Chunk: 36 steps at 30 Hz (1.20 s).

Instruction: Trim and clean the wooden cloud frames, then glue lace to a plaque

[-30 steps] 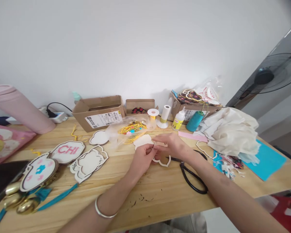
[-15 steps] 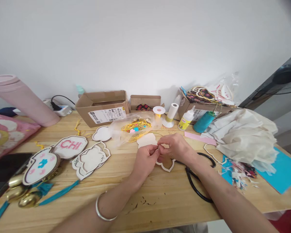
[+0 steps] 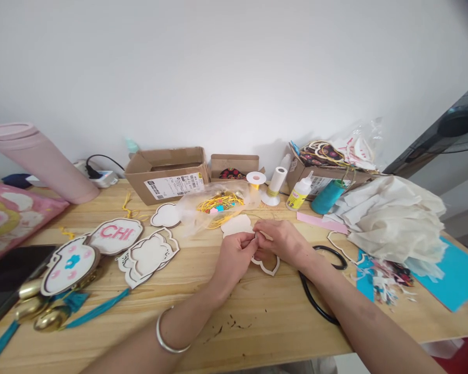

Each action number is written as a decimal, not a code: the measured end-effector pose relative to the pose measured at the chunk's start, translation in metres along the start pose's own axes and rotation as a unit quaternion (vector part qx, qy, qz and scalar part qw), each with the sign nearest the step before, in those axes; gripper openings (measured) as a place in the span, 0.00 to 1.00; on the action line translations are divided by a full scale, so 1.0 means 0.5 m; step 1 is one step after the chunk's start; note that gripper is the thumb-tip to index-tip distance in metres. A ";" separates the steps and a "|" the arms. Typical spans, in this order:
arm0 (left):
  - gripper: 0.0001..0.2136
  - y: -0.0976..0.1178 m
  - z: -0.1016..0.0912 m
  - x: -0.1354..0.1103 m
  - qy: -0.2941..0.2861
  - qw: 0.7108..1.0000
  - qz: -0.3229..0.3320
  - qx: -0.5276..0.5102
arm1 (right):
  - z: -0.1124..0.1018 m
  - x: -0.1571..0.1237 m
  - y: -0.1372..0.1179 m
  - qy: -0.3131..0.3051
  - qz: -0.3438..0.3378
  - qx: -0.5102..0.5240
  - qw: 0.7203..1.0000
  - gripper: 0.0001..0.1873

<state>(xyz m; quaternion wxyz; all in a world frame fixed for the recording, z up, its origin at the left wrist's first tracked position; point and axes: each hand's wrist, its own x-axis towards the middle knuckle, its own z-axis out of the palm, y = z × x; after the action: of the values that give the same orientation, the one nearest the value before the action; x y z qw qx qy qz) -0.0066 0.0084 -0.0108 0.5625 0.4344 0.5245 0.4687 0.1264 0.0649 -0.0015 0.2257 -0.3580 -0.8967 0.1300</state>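
Note:
My left hand (image 3: 236, 255) and my right hand (image 3: 283, 240) meet over the middle of the table, thumbs and fingertips pinched together. Whatever they pinch is small and mostly hidden by the fingers. Just below them shows the pale edge of a thin cut-out frame (image 3: 272, 268), its upper part covered by my hands. A white scalloped piece (image 3: 236, 224) lies right behind my left fingers. Black-handled scissors (image 3: 317, 301) lie under my right wrist, their blades out of sight.
At left are a "CHI" plaque (image 3: 117, 236), stacked frames (image 3: 148, 258) and gold bells (image 3: 52, 318). Behind stand a cardboard box (image 3: 167, 176), a glue bottle (image 3: 298, 195) and a teal thread spool (image 3: 327, 197). Crumpled fabric (image 3: 398, 223) and blue sheet (image 3: 456, 275) lie right.
My right hand has dropped slightly and its fingers have drawn in closer, covering more of the frame. My left hand stays nearly in place. The view has shifted a little.

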 end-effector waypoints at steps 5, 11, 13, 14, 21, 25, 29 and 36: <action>0.08 0.004 0.000 0.001 0.025 1.000 0.001 -0.005 | -0.010 -0.005 0.008 0.048 0.044 0.136 0.989 0.15; 0.09 0.001 0.004 0.000 0.012 0.999 0.035 0.007 | -0.011 0.006 0.002 0.033 0.063 0.192 0.979 0.07; 0.09 -0.002 0.005 -0.001 0.012 0.999 0.035 0.008 | -0.014 0.007 0.008 0.010 0.052 0.206 0.977 0.06; 0.09 -0.003 0.006 -0.002 0.010 0.999 0.033 0.008 | -0.018 0.007 0.011 -0.006 0.043 0.212 0.976 0.06; 0.09 -0.008 0.006 0.002 -0.013 0.999 0.040 0.013 | -0.042 0.008 -0.008 -0.019 0.031 0.124 0.992 0.09; 0.10 -0.004 0.005 0.002 0.001 0.998 0.051 0.021 | -0.038 0.013 -0.028 0.019 0.017 0.046 0.999 0.10; 0.10 -0.006 0.004 0.002 0.004 0.998 0.053 0.015 | -0.030 0.012 -0.030 0.047 -0.017 0.006 0.999 0.09; 0.07 -0.003 0.003 0.001 0.006 1.000 0.023 -0.015 | -0.010 0.001 0.014 0.065 -0.062 0.027 0.996 0.13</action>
<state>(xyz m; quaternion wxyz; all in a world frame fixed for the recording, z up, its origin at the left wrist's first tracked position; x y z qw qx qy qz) -0.0050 0.0087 -0.0123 0.5549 0.4346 0.5110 0.4920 0.1328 0.0707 0.0002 0.3010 -0.3033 -0.8966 0.1163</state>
